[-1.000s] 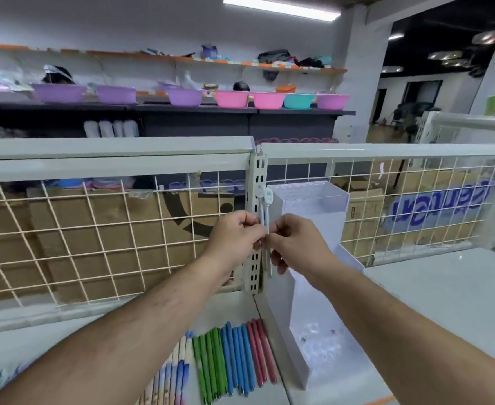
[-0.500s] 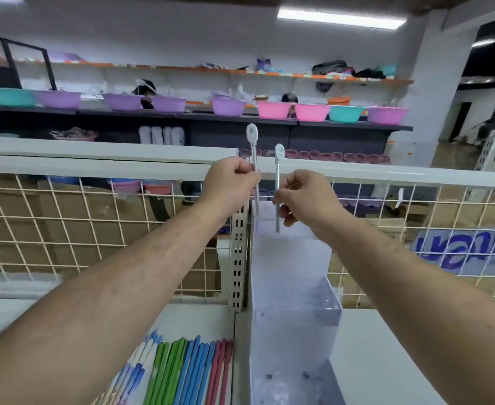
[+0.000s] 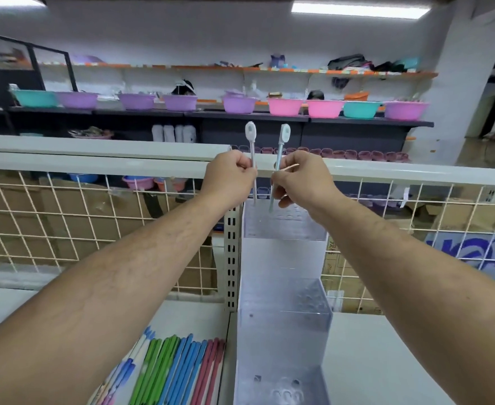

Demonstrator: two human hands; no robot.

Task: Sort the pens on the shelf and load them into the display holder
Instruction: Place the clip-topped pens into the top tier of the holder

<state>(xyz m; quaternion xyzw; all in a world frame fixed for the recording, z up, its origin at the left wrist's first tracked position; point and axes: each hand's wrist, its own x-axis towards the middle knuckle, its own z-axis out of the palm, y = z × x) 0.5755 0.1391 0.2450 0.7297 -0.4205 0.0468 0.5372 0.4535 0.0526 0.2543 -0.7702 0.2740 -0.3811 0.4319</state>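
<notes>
My left hand pinches a pale pinkish pen held upright, its rounded cap on top. My right hand pinches a pale blue pen, also upright and slightly tilted. Both pen tips hang just above the top tier of the clear stepped display holder, which stands on the white shelf. A row of green, blue and pink pens lies on the shelf at the lower left of the holder.
A white wire-grid back panel and a slotted metal upright stand right behind the holder. Cardboard boxes sit behind the grid. Far shelves carry coloured plastic basins.
The hands have drawn apart, each keeping one pen, and now hold both pens upright over the holder's top tier. The view has tilted upward.
</notes>
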